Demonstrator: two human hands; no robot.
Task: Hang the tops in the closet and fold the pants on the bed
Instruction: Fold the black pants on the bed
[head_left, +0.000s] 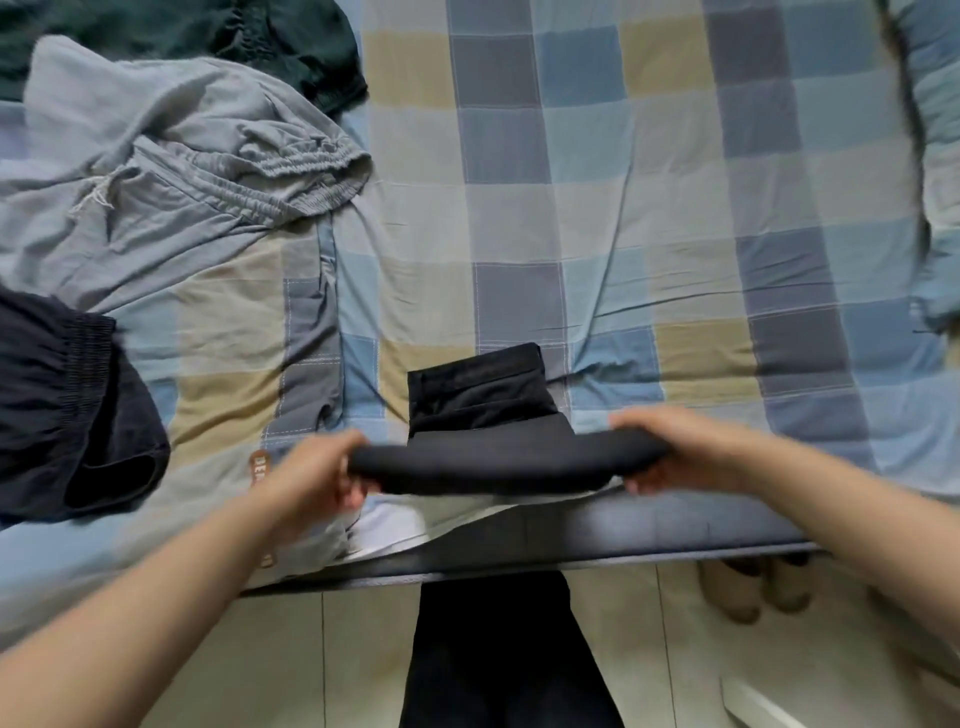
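**Black pants, folded thick, held at both ends over the bed's near edge**

Black and matte, the folded pants (498, 457) form a thick, rounded bundle stretched crosswise between the two hands. The near fold is smooth and plump like a roll, with no creases showing on its top face. Beyond that roll a narrower folded section reaches away from the hands and lies flat on the checked bedsheet (649, 171); a stitched band runs across its far end.

At one end of the roll, the left hand (317, 478) has its fingers curled round the cloth, thumb on top and fingertips tucked beneath. At the other end, the right hand (680, 447) grips likewise, its fingers wrapped over the top of the roll and its thumb under the lower edge. Both hands sit just above the near edge of the mattress, and the roll between them looks slightly lifted off the sheet, though motion blur makes this hard to judge.

Beyond the left hand and further to that side, a pair of grey drawstring pants (171, 171) lies rumpled with its elastic waistband open. Past those, at the far corner, is a dark green garment (218, 36). Outward of the left forearm, a dark navy garment with a gathered waistband (72, 405) lies spread on the sheet. Below the hands, over the pale tiled floor (332, 665), the person's dark-clad legs (498, 654) show.
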